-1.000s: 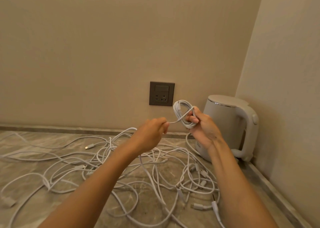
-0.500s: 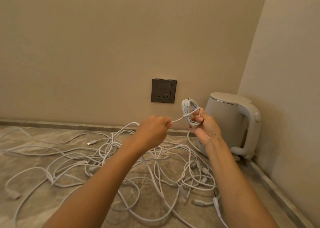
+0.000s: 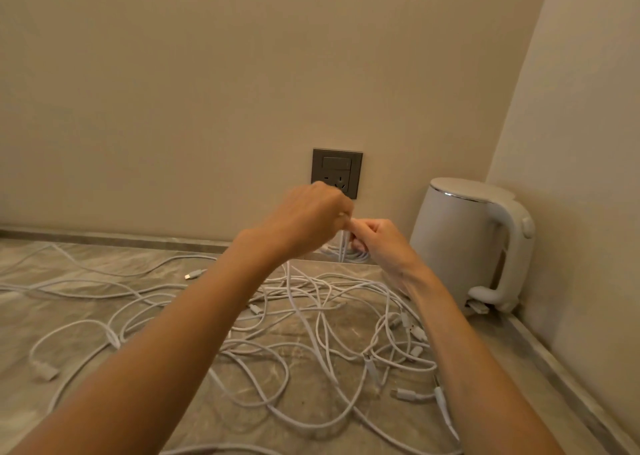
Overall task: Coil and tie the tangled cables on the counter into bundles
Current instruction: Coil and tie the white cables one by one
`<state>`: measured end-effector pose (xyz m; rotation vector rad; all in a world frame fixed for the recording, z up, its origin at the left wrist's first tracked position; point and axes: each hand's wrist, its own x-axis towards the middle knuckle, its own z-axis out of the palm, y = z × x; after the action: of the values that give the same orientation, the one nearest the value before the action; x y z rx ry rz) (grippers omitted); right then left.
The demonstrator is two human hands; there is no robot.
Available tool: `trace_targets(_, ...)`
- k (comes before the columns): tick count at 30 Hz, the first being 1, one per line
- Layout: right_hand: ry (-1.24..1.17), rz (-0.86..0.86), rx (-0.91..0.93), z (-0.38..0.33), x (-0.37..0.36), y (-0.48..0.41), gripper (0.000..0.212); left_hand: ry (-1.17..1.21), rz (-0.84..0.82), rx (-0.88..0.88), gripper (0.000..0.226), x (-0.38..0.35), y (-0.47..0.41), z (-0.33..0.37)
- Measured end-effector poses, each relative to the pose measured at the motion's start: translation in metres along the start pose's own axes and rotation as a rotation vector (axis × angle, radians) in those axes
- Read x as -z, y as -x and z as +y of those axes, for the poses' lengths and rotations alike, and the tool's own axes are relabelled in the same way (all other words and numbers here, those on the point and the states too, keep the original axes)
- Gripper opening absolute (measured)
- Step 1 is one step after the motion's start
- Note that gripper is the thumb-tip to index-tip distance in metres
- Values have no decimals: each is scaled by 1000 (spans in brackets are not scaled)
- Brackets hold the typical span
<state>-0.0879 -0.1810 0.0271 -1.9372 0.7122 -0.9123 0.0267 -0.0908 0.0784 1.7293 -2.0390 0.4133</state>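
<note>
As the left hand [image 3: 308, 217] and right hand [image 3: 381, 247], fingers curled, gripped one small coil [image 3: 348, 255] just left of the kettle [image 3: 457, 243], the other cables [image 3: 311, 319] lay tangled left of it: bundling looked barely begun.

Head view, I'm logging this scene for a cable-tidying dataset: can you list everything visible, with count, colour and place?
coiled cable: one, white, hanging below the two hands, above the counter's back edge
loose cables: several, exact count unclear, white, tangled across the counter
counter: one, grey marbled, under the cables
kettle: one, white, back right corner of the counter
wall socket: one, dark grey, on the wall behind the hands
left hand: one, fingers curled, pinching the coiled cable
right hand: one, gripping the coiled cable
</note>
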Motion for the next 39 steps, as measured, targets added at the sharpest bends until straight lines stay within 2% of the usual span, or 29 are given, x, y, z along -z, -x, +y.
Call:
trace_targets(3, -2, -120, -8, -2, -6, 2, 45, 30, 103, 28, 19, -1, 3, -12)
trace_targets(6, -69, -250, -31, -4, -8, 5, 40, 74, 137, 69, 17, -6, 6, -20)
trace_targets(10, -196, -363, -71, -5, -5, 8, 35, 312, 147, 207, 18, -9, 8, -25)
trace_targets(13, -331, -350, -103, -3, -5, 8, 37, 485, 109, 308, 16, -11, 8, -26)
trace_targets(19, -498, -296, -62, -6, -3, 8, 42, 1009, 55, 503, 17, -15, 5, -20)
trace_targets(22, -684, -229, -99, -7, -3, 7, 37, 1159, 116, 524, 15, -26, 4, -12)
trace_targets(28, -1063, -137, -212, -4, -7, 0, 28, 1051, 360, 410, 16, -42, 6, 2)
trace_targets(31, -1167, -140, -258, 1, -10, -3, 18, 903, 409, 330, 18, -47, 10, 3)
trace_targets(34, -1260, -169, -348, 5, -12, -5, 46, 738, 401, 262, 24, -50, 13, 1)
trace_targets(37, -1282, -183, -420, 0, -11, -1, 22, 665, 391, 169, 29, -49, 17, 1)
trace_targets(39, -1367, -178, -461, -4, -11, 1, 35, 599, 428, 78, 30, -48, 18, -1)
